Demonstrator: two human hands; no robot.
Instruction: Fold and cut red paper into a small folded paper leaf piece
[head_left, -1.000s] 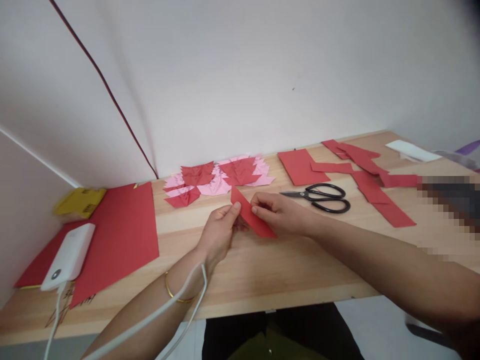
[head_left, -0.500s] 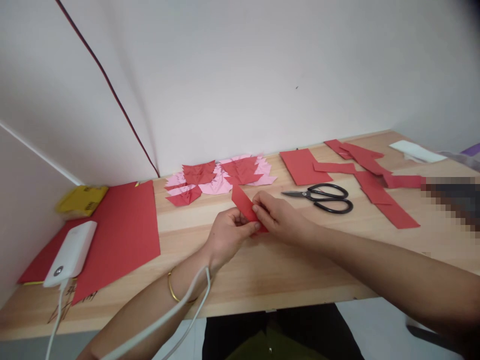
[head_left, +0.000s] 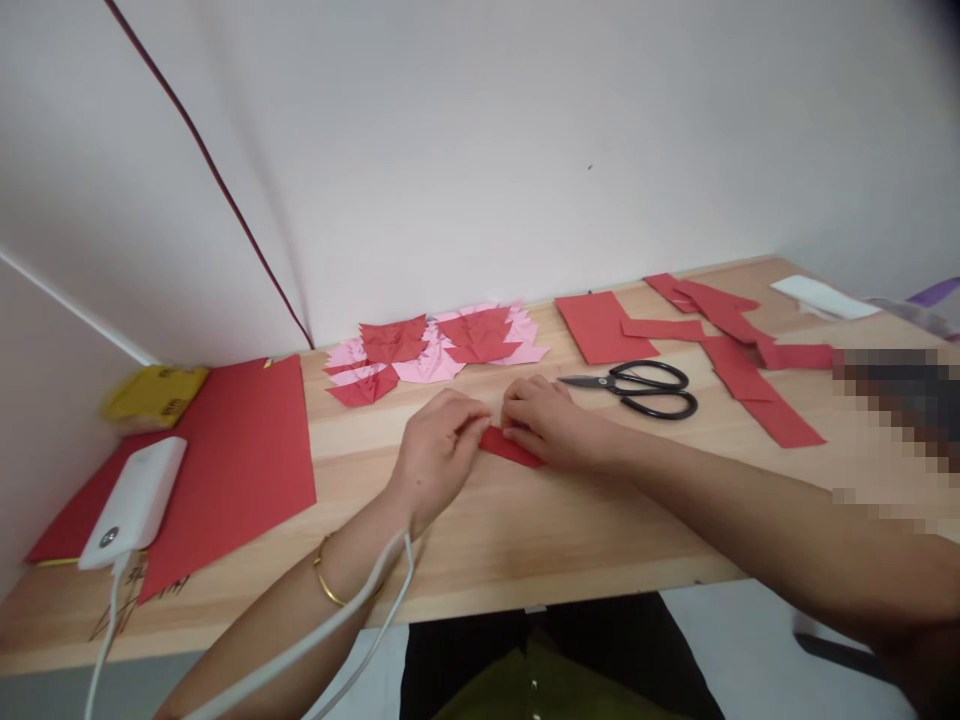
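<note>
A small piece of folded red paper lies low over the wooden table, its long edge slanting down to the right. Thumb and fingers of my left hand pinch its left end. My right hand is closed on its upper side, the curled fingers covering part of it. Just beyond my right hand rest black-handled scissors, blades pointing left. Behind my hands, folded red paper pieces and pink ones sit in overlapping rows by the wall.
Red sheets lie at the left under a white power bank and near a yellow packet. A red rectangle and several red strips are spread at the right. A white cable crosses my left forearm.
The red paper has gone from tilted upward to lying low, nearly along the table. My left hand has turned over and moved slightly left; both hands' fingers have shifted on the paper.
</note>
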